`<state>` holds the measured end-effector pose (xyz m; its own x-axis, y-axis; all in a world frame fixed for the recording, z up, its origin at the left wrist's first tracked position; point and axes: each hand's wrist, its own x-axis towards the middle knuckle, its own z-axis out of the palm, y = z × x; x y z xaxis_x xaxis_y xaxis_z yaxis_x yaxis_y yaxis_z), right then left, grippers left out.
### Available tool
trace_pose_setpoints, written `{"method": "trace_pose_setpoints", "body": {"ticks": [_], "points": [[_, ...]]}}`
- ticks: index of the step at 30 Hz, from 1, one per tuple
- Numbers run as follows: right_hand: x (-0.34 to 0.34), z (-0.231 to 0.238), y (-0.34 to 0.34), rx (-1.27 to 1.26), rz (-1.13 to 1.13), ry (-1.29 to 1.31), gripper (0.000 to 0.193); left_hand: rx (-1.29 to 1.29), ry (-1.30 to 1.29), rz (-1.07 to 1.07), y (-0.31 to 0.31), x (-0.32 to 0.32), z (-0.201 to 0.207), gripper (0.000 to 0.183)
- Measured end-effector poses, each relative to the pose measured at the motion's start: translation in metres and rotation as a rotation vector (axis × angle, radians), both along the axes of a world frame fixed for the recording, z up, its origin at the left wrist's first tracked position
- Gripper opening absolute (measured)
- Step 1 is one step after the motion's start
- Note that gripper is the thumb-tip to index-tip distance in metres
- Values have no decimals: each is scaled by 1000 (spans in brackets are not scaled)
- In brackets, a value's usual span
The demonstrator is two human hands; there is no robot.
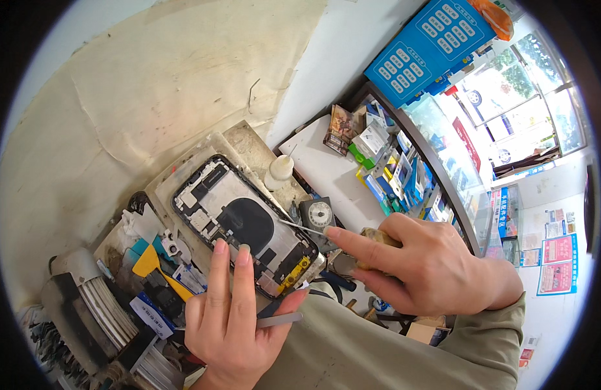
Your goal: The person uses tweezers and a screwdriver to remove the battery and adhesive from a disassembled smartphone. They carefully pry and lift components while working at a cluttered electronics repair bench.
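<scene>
An opened smartphone housing lies on a worn light work board, its inside facing up. A black round pad sits in its middle, and a yellow part is at its near right corner. My left hand rests two outstretched fingertips on the housing's near edge. A flat grey metal tool sticks out between its thumb and palm; the rest is hidden. My right hand is closed round the tan handle of a thin metal tool, index finger along it. The tool's tip is over the housing, beside the black pad.
A white dropper bottle and a grey device with a round dial stand beyond the housing. Left of it are a yellow plastic piece and small parts. Boxed goods crowd a shelf at right. A wall rises behind.
</scene>
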<state>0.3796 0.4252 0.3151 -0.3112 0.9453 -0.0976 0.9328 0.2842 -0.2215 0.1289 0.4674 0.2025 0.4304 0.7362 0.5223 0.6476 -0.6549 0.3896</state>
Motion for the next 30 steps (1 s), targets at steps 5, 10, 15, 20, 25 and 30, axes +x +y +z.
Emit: {"method": "trace_pose_setpoints", "body": {"ticks": [5,10,15,20,25,30], "points": [[-5,2,3,-33,3,-28,51,10,40,-3,0,1,3,76],[-9,4,2,-49,-7,-43,51,20,57,-17,1,0,2,76],[-10,5,1,-62,-21,-60,51,31,50,-27,3,0,1,76],[-12,5,-2,-52,-33,-56,51,29,45,-37,3,-1,2,77],[-13,6,-4,-51,-44,-60,51,40,44,-32,3,0,0,75],[-13,6,-4,-58,-37,-54,52,38,46,-37,3,-1,1,75]]}}
